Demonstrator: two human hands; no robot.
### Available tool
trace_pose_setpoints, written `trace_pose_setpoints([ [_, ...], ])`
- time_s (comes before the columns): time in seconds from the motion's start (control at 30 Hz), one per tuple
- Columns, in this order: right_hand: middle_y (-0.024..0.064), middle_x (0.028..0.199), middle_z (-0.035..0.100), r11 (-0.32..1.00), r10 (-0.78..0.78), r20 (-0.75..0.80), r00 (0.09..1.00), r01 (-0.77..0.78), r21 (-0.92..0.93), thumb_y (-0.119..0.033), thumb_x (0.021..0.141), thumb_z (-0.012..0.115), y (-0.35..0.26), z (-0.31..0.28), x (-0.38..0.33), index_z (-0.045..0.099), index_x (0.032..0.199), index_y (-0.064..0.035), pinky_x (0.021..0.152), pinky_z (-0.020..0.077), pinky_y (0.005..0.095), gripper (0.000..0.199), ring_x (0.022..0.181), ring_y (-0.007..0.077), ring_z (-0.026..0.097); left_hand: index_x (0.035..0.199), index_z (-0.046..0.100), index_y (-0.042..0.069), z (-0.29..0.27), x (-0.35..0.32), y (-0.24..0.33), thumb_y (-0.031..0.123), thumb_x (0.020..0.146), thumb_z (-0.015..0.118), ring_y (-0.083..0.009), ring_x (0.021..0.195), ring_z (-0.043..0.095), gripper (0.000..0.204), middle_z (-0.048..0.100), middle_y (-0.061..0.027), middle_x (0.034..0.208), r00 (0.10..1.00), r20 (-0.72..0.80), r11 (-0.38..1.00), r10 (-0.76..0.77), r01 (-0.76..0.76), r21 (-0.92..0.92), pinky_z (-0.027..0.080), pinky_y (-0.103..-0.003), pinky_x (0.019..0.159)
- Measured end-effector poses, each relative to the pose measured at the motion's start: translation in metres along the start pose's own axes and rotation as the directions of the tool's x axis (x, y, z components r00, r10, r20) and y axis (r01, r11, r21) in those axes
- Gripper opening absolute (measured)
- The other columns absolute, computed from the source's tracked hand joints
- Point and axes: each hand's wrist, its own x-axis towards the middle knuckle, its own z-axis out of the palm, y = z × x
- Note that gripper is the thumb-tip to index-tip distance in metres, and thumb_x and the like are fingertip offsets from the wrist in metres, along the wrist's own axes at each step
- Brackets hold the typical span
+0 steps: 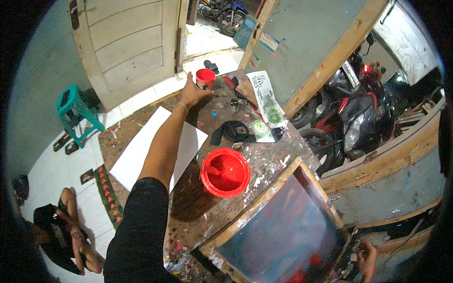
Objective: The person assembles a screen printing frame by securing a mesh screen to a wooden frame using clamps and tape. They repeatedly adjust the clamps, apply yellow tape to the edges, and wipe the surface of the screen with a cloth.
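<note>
My left hand (192, 95) reaches to the far edge of the worktable, its fingers stretched out on the left side of a small red cup (205, 84) and its thumb across the front near the base. A large round red tub (241, 165) of red paint stands mid-table, a red implement partly sunk in it. Under my left forearm lies a white sheet (137, 158). At the lower right, my right hand (367, 262) hangs beside a wood-framed printing screen (278, 231), its fingers loosely bent and apart, with nothing visible in them.
Black tape (234, 131) and printed sticker strips (268, 101) lie on the paint-stained table (188, 207). A green stool (78, 113) stands left, and a person (66, 231) sits on the floor. Motorcycles (351, 113) stand beyond the right partition. A door (125, 42) is at the back.
</note>
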Motion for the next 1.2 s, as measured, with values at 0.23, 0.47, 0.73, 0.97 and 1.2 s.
trace_pose_setpoints([
  [0.23, 0.0189, 0.107, 0.067, 0.893, -0.423, -0.002, 0.906, 0.416, -0.171, -0.007, 0.088, 0.063, -0.048, -0.02, -0.031, 0.059, 0.125, 0.0007, 0.087, 0.0498, 0.0399, 0.037, 0.095, 0.0339, 0.063, 0.126, 0.055, 0.002, -0.005, 0.001, 0.016, 0.028, 0.065, 0.09, -0.0256, 0.104, 0.066, 0.075, 0.069, -0.0146, 0.112, 0.987, -0.151, 0.983, 0.056, -0.082, -0.167, 0.051, -0.036, 0.092],
  [0.47, 0.0138, 0.094, 0.064, 0.857, -0.497, -0.188, 0.847, 0.513, 0.044, 0.015, 0.072, 0.056, -0.055, 0.02, -0.047, 0.061, 0.115, 0.003, 0.074, 0.0505, 0.0326, 0.045, 0.081, 0.0199, 0.061, 0.131, 0.054, 0.003, -0.103, -0.079, 0.139, 0.024, 0.065, 0.089, -0.0223, 0.115, 0.061, 0.078, 0.064, -0.0128, 0.122, 0.858, 0.066, 0.84, 0.51, -0.48, -0.255, 0.046, -0.036, 0.101],
  [0.73, 0.0145, 0.093, 0.066, 0.761, -0.617, -0.175, 0.767, 0.638, 0.116, 0.013, 0.071, 0.062, -0.054, 0.038, -0.104, 0.062, 0.114, 0.0021, 0.078, 0.0508, 0.033, 0.044, 0.084, 0.0216, 0.062, 0.131, 0.053, 0.004, -0.226, -0.245, 0.259, 0.024, 0.061, 0.092, -0.0312, 0.12, 0.058, 0.082, 0.058, -0.0162, 0.13, 0.559, 0.268, 0.617, 0.785, -0.744, -0.254, 0.048, -0.041, 0.101],
  [0.97, 0.0142, 0.093, 0.066, 0.796, -0.522, -0.171, 0.836, 0.549, 0.254, 0.01, 0.075, 0.061, -0.002, 0.05, -0.146, 0.062, 0.113, 0.0039, 0.079, 0.0514, 0.031, 0.039, 0.086, 0.0184, 0.062, 0.131, 0.053, 0.001, -0.277, -0.323, 0.306, 0.018, 0.063, 0.088, -0.0369, 0.119, 0.057, 0.079, 0.057, -0.0201, 0.129, 0.429, 0.282, 0.514, 0.858, -0.723, -0.462, 0.048, -0.044, 0.099],
  [1.2, 0.0111, 0.094, 0.069, 0.86, -0.463, -0.16, 0.872, 0.486, 0.155, -0.001, 0.078, 0.069, -0.013, 0.051, -0.196, 0.065, 0.115, -0.003, 0.091, 0.0417, 0.0385, 0.037, 0.096, 0.0265, 0.06, 0.124, 0.051, 0.0, -0.31, -0.377, 0.354, 0.021, 0.082, 0.075, -0.0432, 0.115, 0.057, 0.053, 0.056, -0.0274, 0.123, 0.306, 0.328, 0.435, 0.894, -0.769, -0.469, 0.05, -0.051, 0.092],
])
